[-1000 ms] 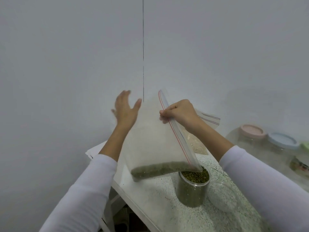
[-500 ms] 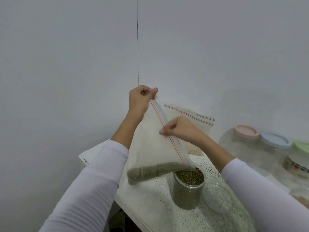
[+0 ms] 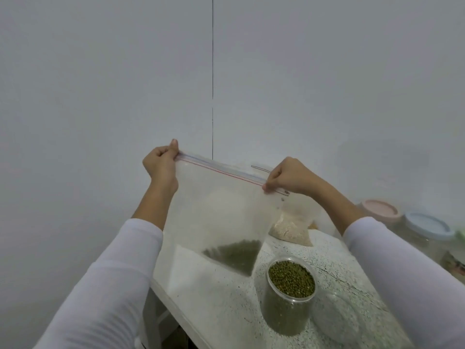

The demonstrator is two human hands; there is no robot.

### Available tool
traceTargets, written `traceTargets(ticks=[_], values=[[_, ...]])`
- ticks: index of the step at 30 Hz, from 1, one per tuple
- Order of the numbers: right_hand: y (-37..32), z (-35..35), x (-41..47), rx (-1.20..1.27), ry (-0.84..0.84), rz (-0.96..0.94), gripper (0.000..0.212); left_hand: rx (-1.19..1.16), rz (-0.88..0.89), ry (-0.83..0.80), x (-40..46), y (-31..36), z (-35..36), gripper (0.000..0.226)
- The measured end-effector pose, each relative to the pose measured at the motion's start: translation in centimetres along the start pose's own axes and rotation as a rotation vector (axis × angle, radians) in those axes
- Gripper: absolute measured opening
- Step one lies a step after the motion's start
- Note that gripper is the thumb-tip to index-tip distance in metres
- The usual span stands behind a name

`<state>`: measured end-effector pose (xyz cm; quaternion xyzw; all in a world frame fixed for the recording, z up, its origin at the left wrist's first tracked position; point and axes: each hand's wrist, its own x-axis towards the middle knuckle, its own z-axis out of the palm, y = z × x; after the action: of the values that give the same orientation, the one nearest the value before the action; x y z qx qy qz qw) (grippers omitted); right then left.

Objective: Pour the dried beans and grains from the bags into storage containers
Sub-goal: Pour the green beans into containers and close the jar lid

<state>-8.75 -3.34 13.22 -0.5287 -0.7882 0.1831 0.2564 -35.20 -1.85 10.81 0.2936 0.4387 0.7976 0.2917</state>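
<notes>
1. Head view: left hand (image 3: 161,165) and right hand (image 3: 286,177) pinch the zip bag (image 3: 221,210) top, held above the table (image 3: 226,298).
2. Beans left in its corner; jar (image 3: 289,293) nearly full.
3. Next: likely seal or set aside.

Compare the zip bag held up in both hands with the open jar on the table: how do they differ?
The zip bag hangs in the air, pinched at its top corners by the left hand and right hand; the jar stands upright on the table. The bag is nearly empty; the jar is nearly full. Both hold green beans.
</notes>
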Motion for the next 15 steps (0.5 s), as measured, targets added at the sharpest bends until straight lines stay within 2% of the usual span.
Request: traceTargets(ticks=[7,15], values=[[2.0,3.3,3.3,-0.195,-0.033,0.055,0.013,0.125,-0.176,0.103,0.7,-6.5,-2.7,0.029],[4.7,5.4,4.8,-0.132,0.034,0.053,0.009,0.278,-0.033,-0.055,0.5,-8.3,-3.8,0.014]])
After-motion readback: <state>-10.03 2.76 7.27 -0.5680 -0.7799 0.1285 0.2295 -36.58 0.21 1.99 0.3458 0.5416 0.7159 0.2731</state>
